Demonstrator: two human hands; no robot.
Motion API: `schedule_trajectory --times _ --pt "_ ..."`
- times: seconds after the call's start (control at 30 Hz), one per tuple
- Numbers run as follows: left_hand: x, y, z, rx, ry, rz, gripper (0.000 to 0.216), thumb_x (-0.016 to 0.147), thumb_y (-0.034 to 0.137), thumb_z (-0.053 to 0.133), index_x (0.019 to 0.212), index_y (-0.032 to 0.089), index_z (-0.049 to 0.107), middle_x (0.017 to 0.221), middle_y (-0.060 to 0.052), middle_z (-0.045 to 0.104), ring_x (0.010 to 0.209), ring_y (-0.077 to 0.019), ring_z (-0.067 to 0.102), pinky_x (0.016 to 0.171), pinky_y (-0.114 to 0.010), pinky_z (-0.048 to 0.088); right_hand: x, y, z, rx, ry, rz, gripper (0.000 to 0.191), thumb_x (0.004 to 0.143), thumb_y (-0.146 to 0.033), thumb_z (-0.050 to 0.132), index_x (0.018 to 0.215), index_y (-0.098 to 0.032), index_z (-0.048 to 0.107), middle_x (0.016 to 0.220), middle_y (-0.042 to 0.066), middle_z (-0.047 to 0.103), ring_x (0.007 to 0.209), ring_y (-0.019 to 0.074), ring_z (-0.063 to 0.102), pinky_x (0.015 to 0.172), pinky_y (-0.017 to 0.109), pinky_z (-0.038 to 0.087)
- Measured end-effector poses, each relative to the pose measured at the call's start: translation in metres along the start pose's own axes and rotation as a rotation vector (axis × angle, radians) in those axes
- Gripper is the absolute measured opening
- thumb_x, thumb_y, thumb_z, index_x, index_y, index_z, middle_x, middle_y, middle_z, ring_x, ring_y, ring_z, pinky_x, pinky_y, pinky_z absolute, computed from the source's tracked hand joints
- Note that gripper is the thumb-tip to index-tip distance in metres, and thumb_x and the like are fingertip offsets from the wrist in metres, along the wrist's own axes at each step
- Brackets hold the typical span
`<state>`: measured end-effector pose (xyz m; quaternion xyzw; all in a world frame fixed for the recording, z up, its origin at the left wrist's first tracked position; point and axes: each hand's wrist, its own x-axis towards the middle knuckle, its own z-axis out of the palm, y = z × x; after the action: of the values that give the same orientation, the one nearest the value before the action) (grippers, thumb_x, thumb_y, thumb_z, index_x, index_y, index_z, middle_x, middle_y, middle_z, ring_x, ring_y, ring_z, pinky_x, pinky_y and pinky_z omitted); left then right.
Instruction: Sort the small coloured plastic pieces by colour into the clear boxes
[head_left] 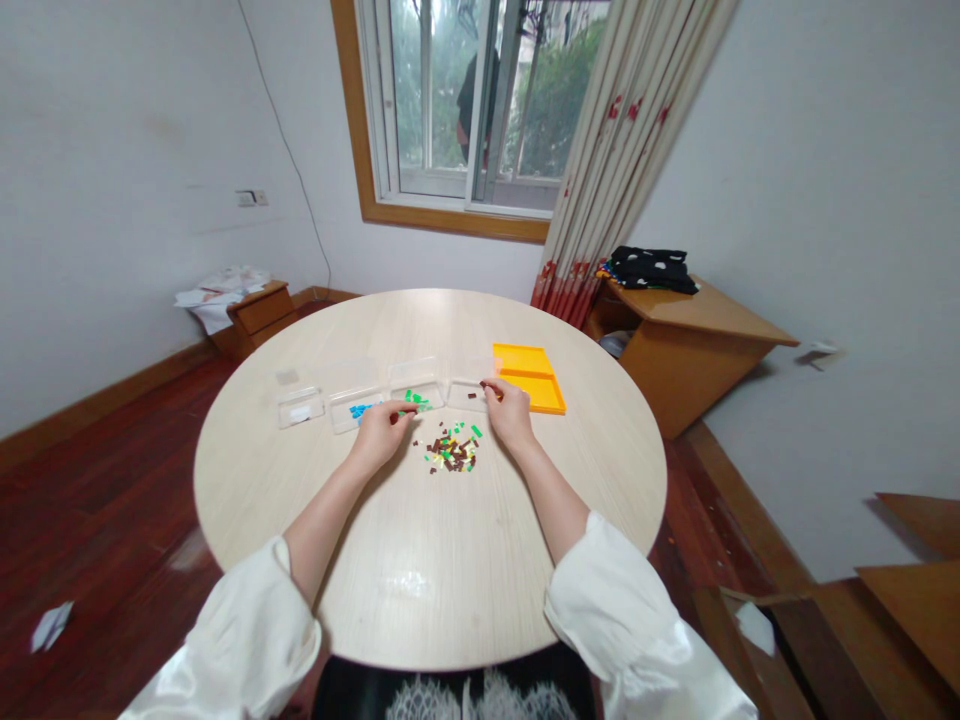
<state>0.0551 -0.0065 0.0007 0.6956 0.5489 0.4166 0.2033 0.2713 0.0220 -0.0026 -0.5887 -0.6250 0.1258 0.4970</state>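
Note:
A pile of small building bricks, brown, green and yellow, lies on the round table between my hands. My left hand is closed in a pinch at the near edge of a see-through box with green bricks; what its fingertips hold, if anything, is hidden. My right hand pinches a small brown brick above another see-through box, where a brown brick lies. Partly behind my left hand stands a see-through box with blue bricks.
An open yellow case lies just beyond my right hand. A small see-through box with something white in it stands at the left. The pale round table reaches close to my body. A wooden desk stands behind at the right.

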Motion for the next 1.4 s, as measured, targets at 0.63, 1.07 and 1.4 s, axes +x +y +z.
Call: schedule_trajectory --times 0.63,1.07,1.4 --pt "-0.002 0.013 0.0 -0.489 -0.104 -0.116 0.021 0.059 0.029 0.069 0.069 0.014 0.057 0.059 0.0 0.061 0.056 -0.0118 0.057 0.053 -0.022 0.043 -0.036 -0.047 0.022 0.132 -0.418 -0.393 0.021 0.076 -0.01 0.059 0.092 -0.021 0.069 0.089 0.005 0.068 0.086 0.0152 0.058 0.081 0.029 0.044" --pt "-0.001 0.005 -0.017 -0.102 -0.165 -0.022 0.021 0.069 0.033 0.061 0.072 0.014 0.068 0.059 -0.002 0.061 0.052 -0.0125 0.048 0.053 -0.026 0.037 -0.007 -0.016 0.003 -0.075 -0.066 -0.219 0.012 0.078 -0.018 0.056 0.079 -0.016 0.069 0.075 0.005 0.067 0.07 0.0159 0.057 0.071 0.028 0.043" --pt "-0.005 0.006 -0.021 0.072 -0.435 0.155 0.01 0.068 0.022 0.062 0.07 0.016 0.07 0.071 -0.005 0.065 0.068 -0.0152 0.055 0.066 -0.027 0.041 -0.001 0.007 -0.001 -0.345 -0.069 -0.081 0.027 0.082 -0.017 0.049 0.103 -0.015 0.067 0.097 0.012 0.068 0.09 0.0224 0.059 0.084 0.035 0.041"
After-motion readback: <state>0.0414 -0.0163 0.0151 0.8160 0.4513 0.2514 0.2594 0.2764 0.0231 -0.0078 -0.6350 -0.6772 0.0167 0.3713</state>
